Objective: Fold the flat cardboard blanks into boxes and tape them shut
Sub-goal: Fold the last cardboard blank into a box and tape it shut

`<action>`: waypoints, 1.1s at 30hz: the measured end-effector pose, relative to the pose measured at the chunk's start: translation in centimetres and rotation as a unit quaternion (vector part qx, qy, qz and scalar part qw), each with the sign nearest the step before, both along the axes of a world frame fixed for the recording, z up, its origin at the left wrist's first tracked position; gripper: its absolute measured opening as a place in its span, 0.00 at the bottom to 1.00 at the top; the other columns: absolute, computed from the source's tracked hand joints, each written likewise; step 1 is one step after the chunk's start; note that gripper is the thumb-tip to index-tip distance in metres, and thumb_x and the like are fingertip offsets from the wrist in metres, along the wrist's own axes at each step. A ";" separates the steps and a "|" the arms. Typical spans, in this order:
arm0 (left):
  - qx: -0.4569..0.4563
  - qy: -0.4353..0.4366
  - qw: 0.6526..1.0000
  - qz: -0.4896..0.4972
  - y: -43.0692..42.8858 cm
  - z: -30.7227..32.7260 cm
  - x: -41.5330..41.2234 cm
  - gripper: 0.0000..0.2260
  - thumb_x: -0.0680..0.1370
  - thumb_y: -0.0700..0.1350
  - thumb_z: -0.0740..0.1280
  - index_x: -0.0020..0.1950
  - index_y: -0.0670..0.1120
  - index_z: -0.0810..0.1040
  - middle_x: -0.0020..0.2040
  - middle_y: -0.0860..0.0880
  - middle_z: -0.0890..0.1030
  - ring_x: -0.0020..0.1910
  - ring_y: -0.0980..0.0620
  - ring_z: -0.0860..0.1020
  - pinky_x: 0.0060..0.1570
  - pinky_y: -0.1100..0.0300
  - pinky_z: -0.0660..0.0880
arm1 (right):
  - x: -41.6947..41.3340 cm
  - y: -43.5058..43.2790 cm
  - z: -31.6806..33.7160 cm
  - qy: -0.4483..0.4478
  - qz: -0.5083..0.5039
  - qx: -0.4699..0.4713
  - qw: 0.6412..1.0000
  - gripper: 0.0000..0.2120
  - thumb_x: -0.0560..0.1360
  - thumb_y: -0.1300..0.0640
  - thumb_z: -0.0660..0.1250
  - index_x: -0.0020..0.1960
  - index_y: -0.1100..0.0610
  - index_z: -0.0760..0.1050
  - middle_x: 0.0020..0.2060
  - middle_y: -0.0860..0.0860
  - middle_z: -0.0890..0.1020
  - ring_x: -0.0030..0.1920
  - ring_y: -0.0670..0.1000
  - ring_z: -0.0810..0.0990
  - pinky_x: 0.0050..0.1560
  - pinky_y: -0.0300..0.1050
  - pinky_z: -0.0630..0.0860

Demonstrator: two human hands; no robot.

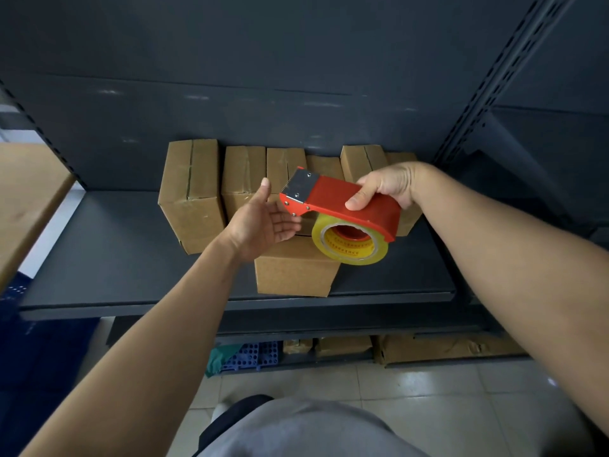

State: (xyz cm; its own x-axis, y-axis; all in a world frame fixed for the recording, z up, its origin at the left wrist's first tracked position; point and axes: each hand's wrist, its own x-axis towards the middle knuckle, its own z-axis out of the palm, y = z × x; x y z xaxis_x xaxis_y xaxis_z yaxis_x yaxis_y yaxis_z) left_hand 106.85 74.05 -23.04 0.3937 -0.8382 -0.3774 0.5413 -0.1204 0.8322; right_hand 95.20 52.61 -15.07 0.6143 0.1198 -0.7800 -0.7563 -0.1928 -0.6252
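Nearest the person, one box [293, 272] sits at the front of the shelf [115, 252], directly below both hands. Right hand [384, 188] is clamped on the red dispenser [342, 201], thumb on top of the body, tape roll [350, 243] hanging under it, toothed blade pointing left. Left hand [263, 222] is open, palm up, fingers touching or just shy of the blade end (can't tell which), probably hunting for the loose tape end. Tape will be thin, sticky and floppy, so pinch only the free end and keep it taut or it folds onto itself. Blade teeth are sharp, so keep fingertips below them. The box looks light and stiff at the edges but soft mid-panel; it will likely slide on the smooth shelf, so brace a side wall while taping. Behind it, a row of boxes [191, 192] stands against the back panel. No flat blanks visible.
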 end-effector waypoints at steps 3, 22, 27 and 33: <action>-0.046 -0.010 0.999 0.015 0.6 -0.6 0.4 0.12 0.82 0.44 0.56 0.44 0.43 0.75 0.34 0.49 0.79 0.34 0.54 0.79 0.45 0.59 0.73 | 0.2 0.2 0.3 0.010 0.010 0.001 1.000 0.37 0.47 0.51 0.85 0.53 0.60 0.78 0.45 0.56 0.84 0.44 0.55 0.83 0.46 0.51 0.81; -0.131 0.085 0.974 0.163 0.9 -3.1 0.5 0.10 0.80 0.36 0.56 0.40 0.40 0.71 0.33 0.46 0.75 0.31 0.53 0.73 0.36 0.62 0.75 | 0.9 1.2 1.3 0.038 0.083 0.016 0.996 0.30 0.54 0.49 0.83 0.50 0.62 0.77 0.37 0.57 0.82 0.38 0.53 0.82 0.43 0.46 0.79; -0.158 0.216 0.925 0.270 1.4 -3.9 0.9 0.13 0.79 0.37 0.55 0.34 0.44 0.64 0.27 0.49 0.67 0.24 0.55 0.67 0.23 0.66 0.66 | 0.9 1.6 1.7 0.071 0.107 -0.041 0.991 0.27 0.54 0.46 0.83 0.44 0.61 0.80 0.36 0.58 0.83 0.36 0.54 0.83 0.40 0.46 0.80; -0.118 0.114 0.955 0.248 2.7 -4.2 0.7 0.14 0.81 0.44 0.59 0.35 0.48 0.63 0.27 0.53 0.64 0.23 0.58 0.62 0.21 0.68 0.59 | 1.9 3.4 2.9 0.076 0.061 -0.119 0.988 0.15 0.67 0.52 0.69 0.46 0.62 0.76 0.32 0.56 0.82 0.31 0.52 0.81 0.34 0.44 0.79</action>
